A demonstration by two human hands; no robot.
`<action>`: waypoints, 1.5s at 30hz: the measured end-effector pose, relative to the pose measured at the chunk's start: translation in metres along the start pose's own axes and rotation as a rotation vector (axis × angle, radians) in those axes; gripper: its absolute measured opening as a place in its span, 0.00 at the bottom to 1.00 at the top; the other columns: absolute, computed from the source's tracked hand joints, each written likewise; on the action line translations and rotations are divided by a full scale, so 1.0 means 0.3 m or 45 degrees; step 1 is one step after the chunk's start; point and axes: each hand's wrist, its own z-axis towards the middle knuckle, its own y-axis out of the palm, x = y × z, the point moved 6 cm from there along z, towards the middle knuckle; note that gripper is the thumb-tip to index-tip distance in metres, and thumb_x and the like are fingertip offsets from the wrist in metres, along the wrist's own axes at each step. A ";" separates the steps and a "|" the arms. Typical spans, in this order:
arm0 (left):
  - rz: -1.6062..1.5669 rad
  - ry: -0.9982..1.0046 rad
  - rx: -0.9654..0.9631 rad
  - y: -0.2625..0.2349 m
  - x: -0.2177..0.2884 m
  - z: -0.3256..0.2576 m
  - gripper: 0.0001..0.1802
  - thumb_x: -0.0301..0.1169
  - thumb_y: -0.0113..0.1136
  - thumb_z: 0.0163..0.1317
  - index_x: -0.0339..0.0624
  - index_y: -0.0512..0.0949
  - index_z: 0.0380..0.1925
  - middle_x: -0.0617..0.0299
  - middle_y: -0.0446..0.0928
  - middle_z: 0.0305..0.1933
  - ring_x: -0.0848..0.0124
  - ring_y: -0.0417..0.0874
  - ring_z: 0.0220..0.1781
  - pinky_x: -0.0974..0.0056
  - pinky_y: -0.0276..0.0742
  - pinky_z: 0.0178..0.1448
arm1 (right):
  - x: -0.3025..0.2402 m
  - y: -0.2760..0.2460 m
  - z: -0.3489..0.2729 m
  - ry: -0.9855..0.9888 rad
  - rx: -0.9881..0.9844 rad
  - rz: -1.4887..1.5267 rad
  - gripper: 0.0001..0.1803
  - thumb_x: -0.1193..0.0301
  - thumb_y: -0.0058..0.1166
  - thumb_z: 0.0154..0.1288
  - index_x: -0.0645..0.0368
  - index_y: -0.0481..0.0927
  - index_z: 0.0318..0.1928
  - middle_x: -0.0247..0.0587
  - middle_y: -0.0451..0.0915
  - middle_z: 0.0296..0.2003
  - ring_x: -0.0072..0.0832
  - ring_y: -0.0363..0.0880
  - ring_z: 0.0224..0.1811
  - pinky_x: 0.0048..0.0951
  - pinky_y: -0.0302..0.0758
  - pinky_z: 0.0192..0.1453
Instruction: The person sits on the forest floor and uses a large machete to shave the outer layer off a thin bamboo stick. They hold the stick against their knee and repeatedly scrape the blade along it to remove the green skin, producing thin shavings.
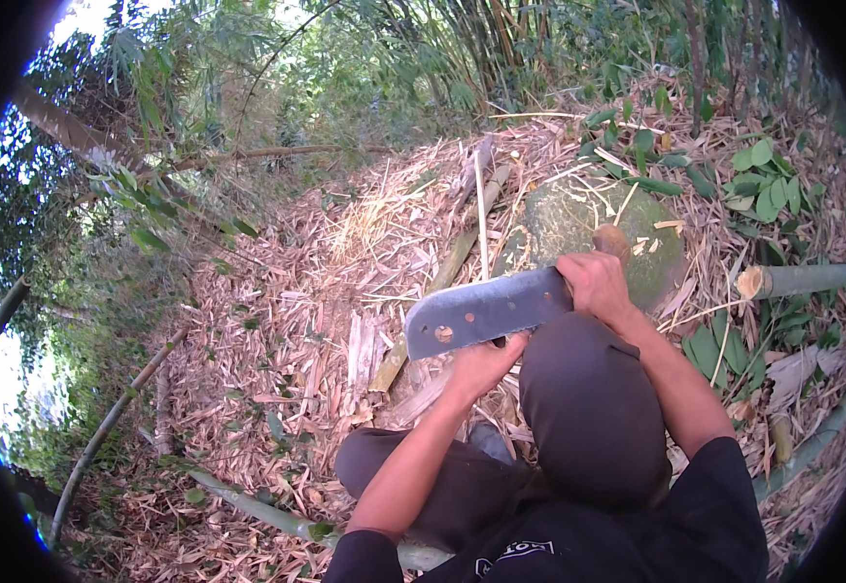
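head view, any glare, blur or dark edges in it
Head view: sky at the left edge blown out white, with blue fringing; head view: blade clear in outline, no harsh glare; head view: far foliage soft in detail; head view: corners black outside the round fisheye image.

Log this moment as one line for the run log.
right grip: holding cleaver | left grip: at cleaver's lower edge, contact unclear | beyond: mossy rock | far right: cut bamboo
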 end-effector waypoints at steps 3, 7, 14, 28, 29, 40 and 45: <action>0.132 0.007 -0.031 -0.010 0.022 0.017 0.30 0.47 0.66 0.58 0.36 0.77 0.54 0.47 0.80 0.54 0.54 0.79 0.58 0.55 0.71 0.64 | -0.004 -0.001 0.001 -0.024 -0.008 0.051 0.07 0.67 0.52 0.51 0.58 0.73 0.27 0.44 0.78 0.23 0.46 0.81 0.29 0.45 0.76 0.34; 0.209 -0.043 -0.127 -0.003 -0.030 0.038 0.31 0.46 0.65 0.58 0.35 0.77 0.55 0.46 0.79 0.56 0.56 0.78 0.60 0.56 0.70 0.66 | -0.005 0.024 0.003 -0.065 -0.013 0.064 0.08 0.66 0.52 0.50 0.58 0.73 0.26 0.43 0.78 0.22 0.45 0.81 0.28 0.44 0.76 0.34; -0.156 0.003 -0.180 0.018 -0.003 0.042 0.34 0.50 0.65 0.60 0.35 0.75 0.58 0.48 0.77 0.58 0.57 0.76 0.62 0.55 0.69 0.67 | 0.004 0.009 0.012 -0.020 0.032 0.103 0.11 0.64 0.52 0.49 0.59 0.72 0.26 0.45 0.78 0.21 0.47 0.80 0.27 0.45 0.74 0.32; -0.197 -0.153 -0.278 0.122 0.064 0.047 0.46 0.60 0.66 0.59 0.37 0.68 0.66 0.48 0.70 0.67 0.58 0.69 0.69 0.53 0.61 0.73 | -0.012 -0.050 0.005 -0.123 0.013 0.075 0.09 0.65 0.52 0.50 0.58 0.75 0.27 0.45 0.81 0.25 0.44 0.83 0.30 0.44 0.78 0.34; -0.193 -0.146 -0.293 0.115 0.072 0.043 0.46 0.60 0.65 0.59 0.37 0.67 0.67 0.48 0.70 0.68 0.57 0.69 0.69 0.53 0.61 0.73 | -0.010 -0.049 0.001 -0.114 0.004 0.059 0.09 0.66 0.52 0.51 0.58 0.75 0.27 0.45 0.81 0.26 0.44 0.83 0.30 0.44 0.78 0.34; 0.121 -0.114 -0.281 0.135 -0.022 -0.276 0.21 0.45 0.51 0.71 0.36 0.70 0.49 0.45 0.77 0.36 0.54 0.79 0.42 0.52 0.73 0.47 | 0.074 -0.145 -0.109 0.543 -0.094 0.039 0.09 0.65 0.54 0.54 0.58 0.79 0.29 0.47 0.80 0.21 0.46 0.83 0.27 0.45 0.77 0.33; -0.461 -0.277 -0.052 0.114 -0.186 -0.475 0.10 0.34 0.41 0.72 0.40 0.69 0.43 0.66 0.63 0.23 0.75 0.63 0.22 0.67 0.63 0.28 | 0.121 -0.147 -0.110 0.408 0.023 -0.041 0.09 0.67 0.49 0.57 0.57 0.80 0.28 0.53 0.80 0.20 0.49 0.82 0.24 0.49 0.76 0.32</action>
